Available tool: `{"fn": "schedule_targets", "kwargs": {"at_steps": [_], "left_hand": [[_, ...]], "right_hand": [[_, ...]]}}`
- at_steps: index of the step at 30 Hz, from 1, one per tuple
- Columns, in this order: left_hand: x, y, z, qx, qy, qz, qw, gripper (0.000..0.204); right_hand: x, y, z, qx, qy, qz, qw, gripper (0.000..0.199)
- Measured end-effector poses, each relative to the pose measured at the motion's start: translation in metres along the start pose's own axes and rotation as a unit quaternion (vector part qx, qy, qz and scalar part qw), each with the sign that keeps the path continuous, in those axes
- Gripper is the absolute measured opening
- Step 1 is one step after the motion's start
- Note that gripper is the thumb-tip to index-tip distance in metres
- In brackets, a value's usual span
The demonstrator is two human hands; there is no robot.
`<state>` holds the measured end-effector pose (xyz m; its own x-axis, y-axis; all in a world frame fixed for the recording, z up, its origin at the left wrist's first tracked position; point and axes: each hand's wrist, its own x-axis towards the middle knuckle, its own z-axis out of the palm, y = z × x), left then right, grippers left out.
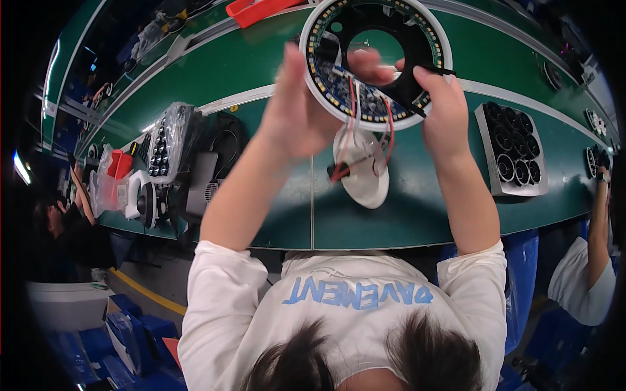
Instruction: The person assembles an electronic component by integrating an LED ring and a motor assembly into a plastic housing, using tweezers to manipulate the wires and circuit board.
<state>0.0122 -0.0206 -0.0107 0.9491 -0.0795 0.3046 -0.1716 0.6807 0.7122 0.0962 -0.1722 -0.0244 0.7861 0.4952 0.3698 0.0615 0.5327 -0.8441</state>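
Dark hair and our white shirt (pixel 339 293) fill the bottom edge, closest to the lens, and from there our two forearms rise toward the work. Up top, we're holding a round lamp ring (pixel 376 62) above the bench, a white rim around a black centre plate with a band of small yellow dots just inside the rim. Our left hand (pixel 306 107) is wrapped around the ring's left side, fingers curled behind it and the thumb across its face. Our right hand (pixel 447 107) pinches the right edge, fingers closed on the black plate. Red wires (pixel 389 130) trail down from the ring to a white round disc (pixel 360 169) lying on the table right beneath it.

Now outward: the green bench (pixel 261 65) runs across the view, with a pale stripe along it. To our right sits a grey tray of black round lenses (pixel 512 150). To our left, a clutter of black parts, a bagged panel of lenses (pixel 166 140) and a red piece (pixel 119 163). An orange-red bin (pixel 257 10) sits at the far edge. Blue crates (pixel 130 332) stand on the floor at lower left, and another person's arm (pixel 596 221) reaches in on the right.
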Motion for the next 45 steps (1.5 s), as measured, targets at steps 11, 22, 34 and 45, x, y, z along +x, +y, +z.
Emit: {"fn": "schedule_targets", "kwargs": {"at_steps": [11,22,34,45], "left_hand": [[-0.024,-0.018,-0.006,0.065,0.164,0.046,0.983,0.037],[-0.061,-0.002,-0.042,0.081,0.244,0.167,0.952,0.026],[-0.07,-0.005,-0.046,0.037,0.258,0.189,0.947,0.025],[-0.075,-0.005,-0.048,0.026,0.281,0.217,0.935,0.021]], "right_hand": [[0.009,0.041,-0.012,0.027,-0.177,0.044,0.983,0.054],[0.018,0.043,-0.016,-0.314,-0.42,-0.091,0.847,0.036],[0.012,0.045,-0.013,-0.378,-0.4,0.03,0.834,0.015],[0.01,0.056,-0.017,-0.287,-0.362,0.174,0.87,0.021]]}}
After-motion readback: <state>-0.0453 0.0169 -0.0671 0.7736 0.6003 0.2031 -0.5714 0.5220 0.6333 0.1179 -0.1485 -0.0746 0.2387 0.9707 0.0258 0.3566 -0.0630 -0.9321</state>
